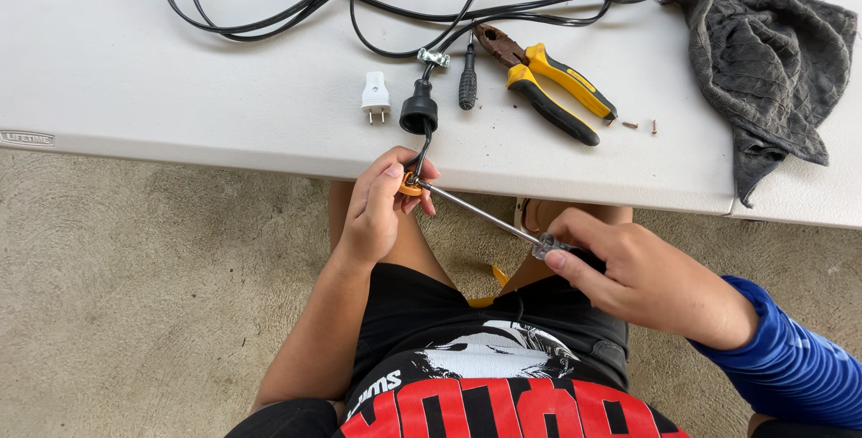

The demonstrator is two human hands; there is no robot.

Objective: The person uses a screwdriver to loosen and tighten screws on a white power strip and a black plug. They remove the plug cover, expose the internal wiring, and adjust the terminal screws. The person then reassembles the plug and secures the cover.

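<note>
The left hand's fingertips pinch a small orange plug part just off the near edge of the white table; thumb and forefinger are closed tight around it, and the other fingers curl in behind. A black cord runs up from the orange piece to a black plug cover lying on the table. The left wrist bends back toward the body, the bare forearm dropping down along the thigh.

The right hand's thumb and fingers are wrapped shut around the clear handle of a screwdriver, whose thin metal shaft slants up and left so its tip meets the orange part in the left fingers. The right wrist is straight, with a blue sleeve covering the forearm, which comes in from the lower right.

On the table beyond the hands lie a white two-pin plug, a small black-handled screwdriver, yellow-and-black pliers, a few loose screws and a small metal clamp. Coils of black cable spread across the far side, and a dark grey rag sits at the right.
</note>
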